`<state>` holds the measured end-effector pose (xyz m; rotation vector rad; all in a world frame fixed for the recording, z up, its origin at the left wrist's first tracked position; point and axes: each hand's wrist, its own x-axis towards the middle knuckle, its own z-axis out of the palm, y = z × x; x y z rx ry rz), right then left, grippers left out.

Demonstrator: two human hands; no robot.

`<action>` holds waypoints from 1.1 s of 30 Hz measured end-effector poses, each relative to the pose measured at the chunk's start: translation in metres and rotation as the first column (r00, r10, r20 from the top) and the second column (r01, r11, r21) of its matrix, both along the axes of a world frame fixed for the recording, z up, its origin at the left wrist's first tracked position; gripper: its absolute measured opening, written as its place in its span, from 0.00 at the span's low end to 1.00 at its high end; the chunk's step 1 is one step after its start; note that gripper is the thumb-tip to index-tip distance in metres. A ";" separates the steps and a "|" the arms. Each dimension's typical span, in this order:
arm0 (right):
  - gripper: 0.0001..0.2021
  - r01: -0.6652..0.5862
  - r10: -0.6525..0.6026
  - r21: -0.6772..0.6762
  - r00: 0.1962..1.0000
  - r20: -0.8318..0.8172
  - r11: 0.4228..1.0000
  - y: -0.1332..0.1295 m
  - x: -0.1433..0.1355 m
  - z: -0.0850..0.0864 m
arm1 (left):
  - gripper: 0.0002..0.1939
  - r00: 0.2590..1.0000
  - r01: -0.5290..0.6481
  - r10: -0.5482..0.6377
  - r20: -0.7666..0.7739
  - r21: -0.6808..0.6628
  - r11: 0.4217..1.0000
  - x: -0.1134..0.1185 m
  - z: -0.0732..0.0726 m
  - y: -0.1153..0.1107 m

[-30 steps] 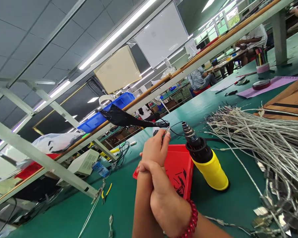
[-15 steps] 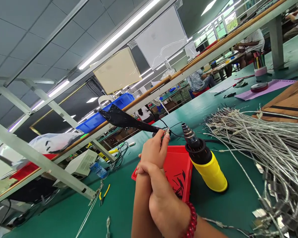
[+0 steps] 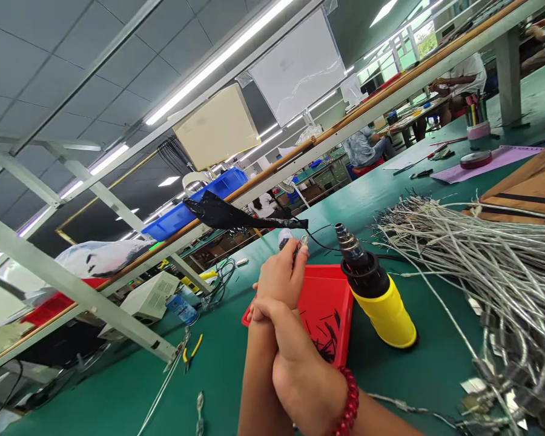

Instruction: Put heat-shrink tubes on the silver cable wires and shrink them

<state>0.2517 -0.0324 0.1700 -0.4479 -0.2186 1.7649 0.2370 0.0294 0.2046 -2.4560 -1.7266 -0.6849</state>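
My left hand (image 3: pixel 279 272) is over the far part of a red tray (image 3: pixel 347 315). Its thumb and forefinger pinch a small connector with a shiny, clear-looking end (image 3: pixel 304 241); its exact kind is unclear. My right hand (image 3: pixel 295 357), below a red bead bracelet, is closed around my left wrist. Thin black pieces (image 3: pixel 329 336) lie in the tray, partly hidden by my hands. Just right of the tray a yellow-and-black heat gun (image 3: pixel 381 309) stands with its metal nozzle pointing up. Beyond my fingers hangs a long black wrapped piece (image 3: pixel 236 219).
A large pile of silvery braided cables (image 3: pixel 481 254) covers the right side. On the left lie yellow-handled pliers (image 3: pixel 193 352) and a loose cable end (image 3: pixel 200 412). Shelf posts (image 3: pixel 77 290) and a rail cross overhead. Farther right are tape (image 3: pixel 476 160) and a pen holder (image 3: pixel 478 129).
The view has shifted slightly. The near end of the black wrapped piece now sits higher, clear of my fingers, and a whitish rounded thing shows beneath it. Both hands keep their hold.
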 end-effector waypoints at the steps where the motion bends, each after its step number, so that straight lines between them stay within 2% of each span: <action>1: 0.09 -0.047 0.046 -0.020 0.999 -0.021 0.999 0.000 0.000 0.000 | 0.11 1.000 -0.006 0.006 -0.005 -0.001 1.000 0.000 0.000 0.000; 2: 0.09 -0.089 0.088 -0.031 0.995 -0.041 0.996 0.000 -0.001 0.000 | 0.11 1.000 -0.013 0.013 -0.010 -0.002 1.000 0.000 0.000 -0.001; 5: 0.11 -0.089 0.088 -0.026 0.994 -0.060 0.996 0.001 0.000 0.000 | 0.11 0.999 -0.025 0.025 -0.030 0.005 1.000 0.003 0.002 -0.003; 10: 0.10 -0.123 0.118 -0.037 0.987 -0.107 0.992 0.003 0.007 0.003 | 0.11 0.997 -0.023 0.023 -0.075 0.010 1.000 0.012 0.004 -0.001; 18: 0.09 -0.132 0.124 -0.081 0.987 -0.100 0.988 0.007 0.016 0.007 | 0.11 0.990 -0.014 0.018 -0.137 0.031 0.999 0.022 0.004 0.005; 23: 0.08 -0.099 0.092 -0.057 0.990 -0.111 0.993 0.009 0.018 0.005 | 0.10 0.985 -0.012 0.018 -0.170 0.037 0.999 0.025 0.004 0.008; 30: 0.08 -0.170 0.164 -0.108 0.984 -0.063 0.979 0.010 0.020 0.005 | 0.10 0.986 -0.010 0.015 -0.165 0.034 0.999 0.026 0.005 0.010; 31: 0.08 -0.170 0.164 -0.111 0.985 -0.061 0.979 0.010 0.020 0.005 | 0.10 0.986 -0.008 0.013 -0.163 0.034 0.999 0.026 0.005 0.010; 33: 0.07 -0.063 0.060 -0.069 0.997 -0.050 0.996 0.011 0.020 0.004 | 0.10 0.987 -0.003 0.008 -0.159 0.032 0.999 0.027 0.005 0.010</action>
